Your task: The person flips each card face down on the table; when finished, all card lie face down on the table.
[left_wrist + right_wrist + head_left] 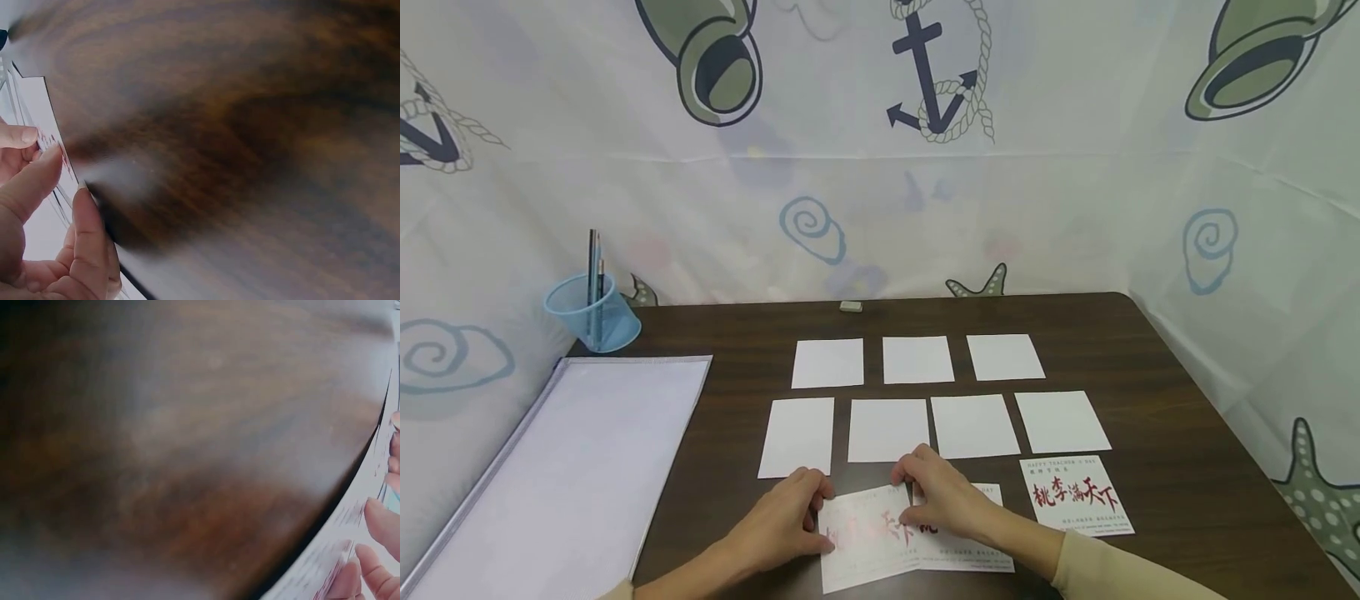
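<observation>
A white card (859, 554) with faint red lettering is held between both hands near the table's front. My left hand (784, 517) pinches its left edge, thumb on the near face. At its upper right edge my right hand (942, 496) grips it between thumb and fingers. Partly covered by that card and the right hand, a second printed card (966, 550) lies on the table. Farther right is a printed card (1075, 497) with large red Chinese characters. In the left wrist view, fingertips (84, 203) sit right at the card's edge.
Several blank white cards (889, 429) lie in two rows on the dark wooden table (1180, 500). A large white board (565, 458) occupies the left side. Behind it stands a light blue cup (613, 321) with pencils. A small eraser-like block (851, 307) rests at the back edge.
</observation>
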Tool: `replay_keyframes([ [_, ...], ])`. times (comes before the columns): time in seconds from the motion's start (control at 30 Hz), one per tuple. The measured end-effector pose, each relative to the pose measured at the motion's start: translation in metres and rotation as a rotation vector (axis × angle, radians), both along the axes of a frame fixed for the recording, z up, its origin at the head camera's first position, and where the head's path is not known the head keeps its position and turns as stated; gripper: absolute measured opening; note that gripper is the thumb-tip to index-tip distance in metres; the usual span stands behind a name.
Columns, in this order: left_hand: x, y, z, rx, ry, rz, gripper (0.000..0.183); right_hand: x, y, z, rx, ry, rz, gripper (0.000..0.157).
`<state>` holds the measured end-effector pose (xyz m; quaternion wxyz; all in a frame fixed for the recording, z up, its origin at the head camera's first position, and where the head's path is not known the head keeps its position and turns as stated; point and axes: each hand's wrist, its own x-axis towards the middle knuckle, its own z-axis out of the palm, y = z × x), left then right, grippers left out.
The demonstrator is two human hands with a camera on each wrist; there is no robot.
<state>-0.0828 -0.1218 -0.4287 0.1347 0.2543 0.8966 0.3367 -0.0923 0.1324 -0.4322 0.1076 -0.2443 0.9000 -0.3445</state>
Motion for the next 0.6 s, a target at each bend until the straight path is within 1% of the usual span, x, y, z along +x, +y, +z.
replay_keyframes([
  [0.2,0.0013,0.0008,0.0009,-0.016,0.002,0.018,0.051,-0.0018,-0.0001,0.0017,0.015,0.012,0.036,0.037],
  [0.33,0.0026,0.0042,0.0034,-0.034,0.027,0.038,0.051,-0.0027,0.0005,0.0036,0.011,0.013,0.044,0.037],
  [0.43,0.0035,0.0068,0.0049,-0.053,0.053,0.050,0.050,-0.0028,0.0008,0.0047,0.000,0.003,0.038,0.034],
  [0.53,0.0038,0.0079,0.0058,-0.058,0.054,0.054,0.051,-0.0032,0.0010,0.0049,-0.006,0.001,0.030,0.034],
  [0.6,0.0038,0.0078,0.0055,-0.045,0.034,0.047,0.050,-0.0031,0.0007,0.0049,-0.003,0.003,0.030,0.033],
])
